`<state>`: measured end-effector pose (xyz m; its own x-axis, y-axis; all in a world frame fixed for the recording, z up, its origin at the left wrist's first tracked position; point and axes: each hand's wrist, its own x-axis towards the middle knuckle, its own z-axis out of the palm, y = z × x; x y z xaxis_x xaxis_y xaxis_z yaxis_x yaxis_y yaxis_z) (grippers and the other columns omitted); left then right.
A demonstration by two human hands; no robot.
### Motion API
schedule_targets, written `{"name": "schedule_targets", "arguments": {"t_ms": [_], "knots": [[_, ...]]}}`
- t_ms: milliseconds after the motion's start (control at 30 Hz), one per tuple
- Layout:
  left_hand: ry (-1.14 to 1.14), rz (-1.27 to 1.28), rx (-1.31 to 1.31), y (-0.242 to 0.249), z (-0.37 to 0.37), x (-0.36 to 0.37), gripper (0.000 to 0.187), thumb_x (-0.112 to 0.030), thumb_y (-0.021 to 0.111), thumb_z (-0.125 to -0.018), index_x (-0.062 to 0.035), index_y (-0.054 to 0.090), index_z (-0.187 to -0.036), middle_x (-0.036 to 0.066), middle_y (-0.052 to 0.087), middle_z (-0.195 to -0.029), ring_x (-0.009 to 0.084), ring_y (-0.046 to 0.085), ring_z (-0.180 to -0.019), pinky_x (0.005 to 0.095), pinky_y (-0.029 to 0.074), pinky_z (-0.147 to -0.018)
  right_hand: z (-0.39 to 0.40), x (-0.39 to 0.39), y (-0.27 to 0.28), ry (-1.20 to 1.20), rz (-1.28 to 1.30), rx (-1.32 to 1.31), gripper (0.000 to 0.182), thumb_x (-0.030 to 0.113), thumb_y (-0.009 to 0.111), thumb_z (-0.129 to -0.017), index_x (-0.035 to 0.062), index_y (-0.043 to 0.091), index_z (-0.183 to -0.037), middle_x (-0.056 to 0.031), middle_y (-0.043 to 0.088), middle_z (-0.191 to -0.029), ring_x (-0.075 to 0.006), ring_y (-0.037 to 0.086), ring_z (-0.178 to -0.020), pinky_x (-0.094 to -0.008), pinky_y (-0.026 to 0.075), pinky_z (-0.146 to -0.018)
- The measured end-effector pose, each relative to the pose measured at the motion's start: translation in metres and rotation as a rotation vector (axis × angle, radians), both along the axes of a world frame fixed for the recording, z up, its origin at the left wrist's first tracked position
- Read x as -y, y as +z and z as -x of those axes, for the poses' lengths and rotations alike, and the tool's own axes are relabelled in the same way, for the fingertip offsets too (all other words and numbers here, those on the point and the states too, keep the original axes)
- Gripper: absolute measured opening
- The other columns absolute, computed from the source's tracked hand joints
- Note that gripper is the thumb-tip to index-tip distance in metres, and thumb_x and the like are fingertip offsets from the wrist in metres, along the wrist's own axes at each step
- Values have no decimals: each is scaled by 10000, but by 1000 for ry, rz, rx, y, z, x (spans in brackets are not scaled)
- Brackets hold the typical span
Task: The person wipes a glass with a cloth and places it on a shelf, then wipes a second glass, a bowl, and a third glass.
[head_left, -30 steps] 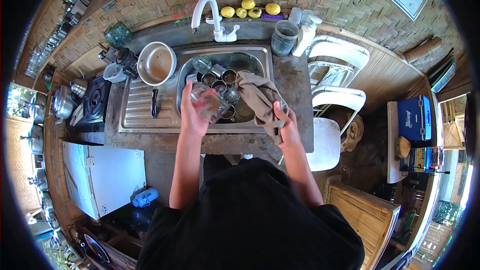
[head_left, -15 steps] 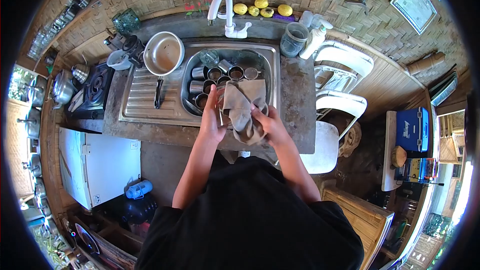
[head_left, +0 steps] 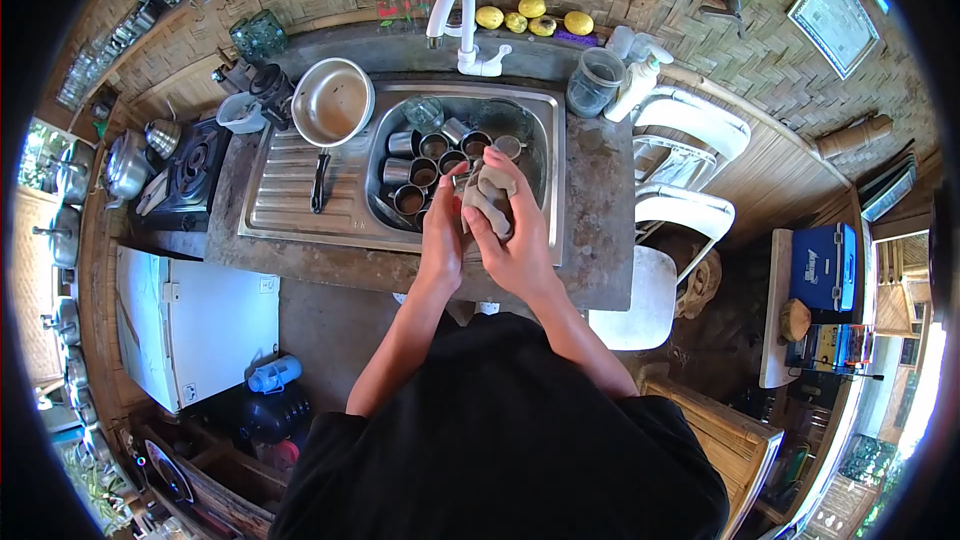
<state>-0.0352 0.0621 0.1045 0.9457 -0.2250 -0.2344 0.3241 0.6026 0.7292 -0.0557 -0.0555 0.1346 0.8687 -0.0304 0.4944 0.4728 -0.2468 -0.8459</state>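
Note:
My left hand [head_left: 441, 237] grips a clear drinking glass [head_left: 463, 198] over the front of the steel sink [head_left: 553, 170]; the glass is mostly hidden by the cloth. My right hand [head_left: 516, 243] presses a brown cloth [head_left: 487, 198] into and around the glass. Several steel cups [head_left: 425, 162] lie in the sink basin just beyond my hands.
A steel pan [head_left: 333, 103] rests on the drainboard [head_left: 283, 192] at left. A white tap [head_left: 455, 15], yellow fruits [head_left: 532, 15], a glass jar [head_left: 594, 81] and a soap bottle [head_left: 638, 85] line the back. A gas stove [head_left: 190, 175] stands left, white chairs [head_left: 685, 165] right.
The glass came from the left toward the sink's middle. My right hand brought the hanging cloth onto it; the cloth is now bunched around and inside the glass.

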Motion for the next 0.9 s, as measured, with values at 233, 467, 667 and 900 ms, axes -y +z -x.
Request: {"name": "schedule_targets", "arguments": {"t_ms": [233,467,667,900], "knots": [[-105,235,-90,-3,-9,-10,461,-419,427,-1093,-125,486,-1444,72,625,-1221,182,635,-1096,360,543,-909,4,6,21,112,282,199,375,72,733,-848,48,660,-1215,-125,653,-1297,-365,521,-1354,-540,399,-1136],[-81,-115,-105,15,-26,-30,528,-506,494,-1049,-159,541,-1444,55,630,-1014,147,612,-894,323,519,-791,27,23,22,518,17,140,306,31,676,-854,-3,663,-1158,-157,690,-1219,-339,660,-1172,-504,449,-1092],[-107,65,-21,21,-21,-2,517,-464,476,-1067,-145,505,-1473,85,640,-1216,176,621,-1101,365,517,-899,-6,23,23,129,-177,158,286,69,642,-888,-31,631,-1155,-214,669,-1215,-376,633,-1195,-523,399,-1124],[-122,169,-162,40,-25,-10,542,-497,498,-1053,-156,475,-1474,51,611,-972,140,584,-817,301,517,-744,8,16,15,316,64,301,283,75,646,-784,22,667,-1061,-129,714,-1119,-354,646,-1172,-506,407,-1109]]}}
